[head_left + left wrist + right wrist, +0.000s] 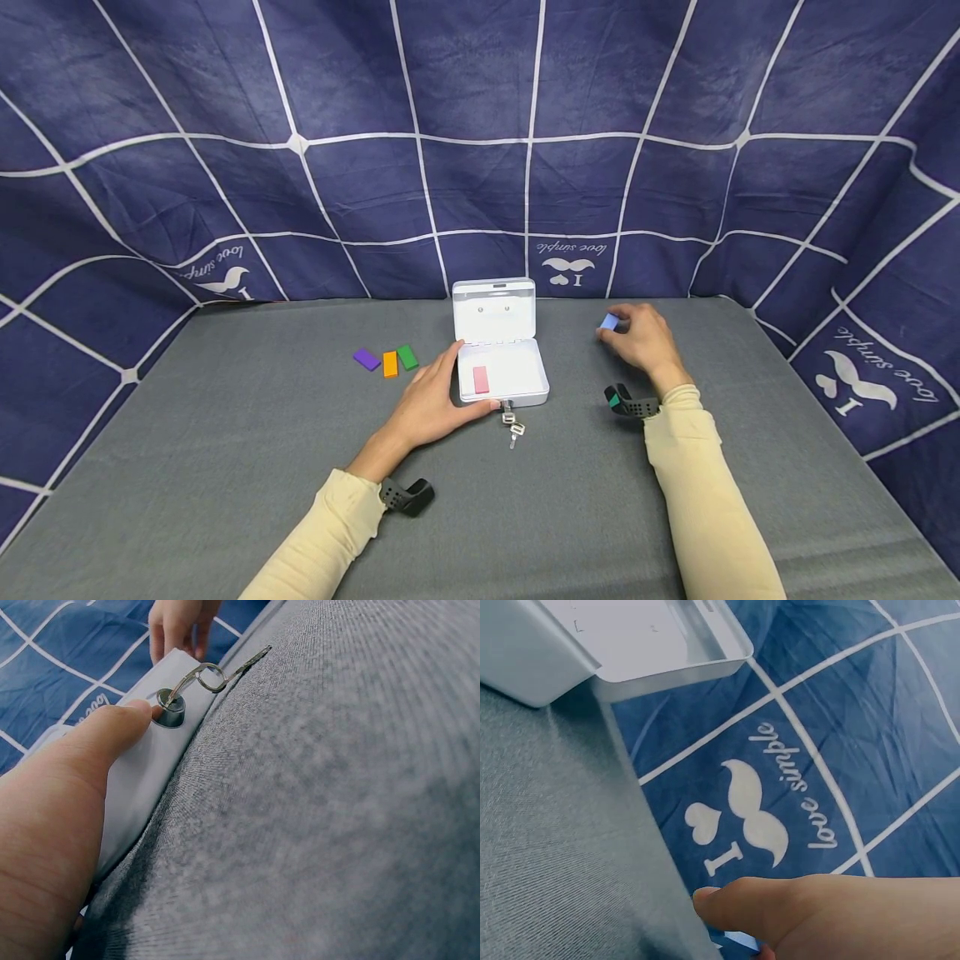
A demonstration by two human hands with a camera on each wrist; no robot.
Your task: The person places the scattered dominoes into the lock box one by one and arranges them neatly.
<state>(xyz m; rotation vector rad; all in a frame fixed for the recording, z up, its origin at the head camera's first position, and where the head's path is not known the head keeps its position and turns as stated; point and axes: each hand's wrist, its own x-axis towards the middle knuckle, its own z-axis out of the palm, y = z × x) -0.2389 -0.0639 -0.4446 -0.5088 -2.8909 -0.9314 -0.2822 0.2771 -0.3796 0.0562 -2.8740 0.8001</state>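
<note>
A small white metal lock box (529,373) stands on the table with its lid (495,321) raised. One pink block (481,380) lies inside, at the left. My left hand (423,408) holds the box at its left side, thumb on the front face beside the lock (171,712) and fingers along the left edge. From that lock hangs a key on a ring (517,430). Off to the right of the box, my right hand (643,337) pinches a blue block (609,322) between thumb and fingers. In the right wrist view the hand mostly hides this block.
Left of the box lie a purple block (367,359), an orange block (390,364) and a green block (407,357). Grey cloth (300,467) covers the table. A blue curtain with white lines (480,183) hangs along the back and sides.
</note>
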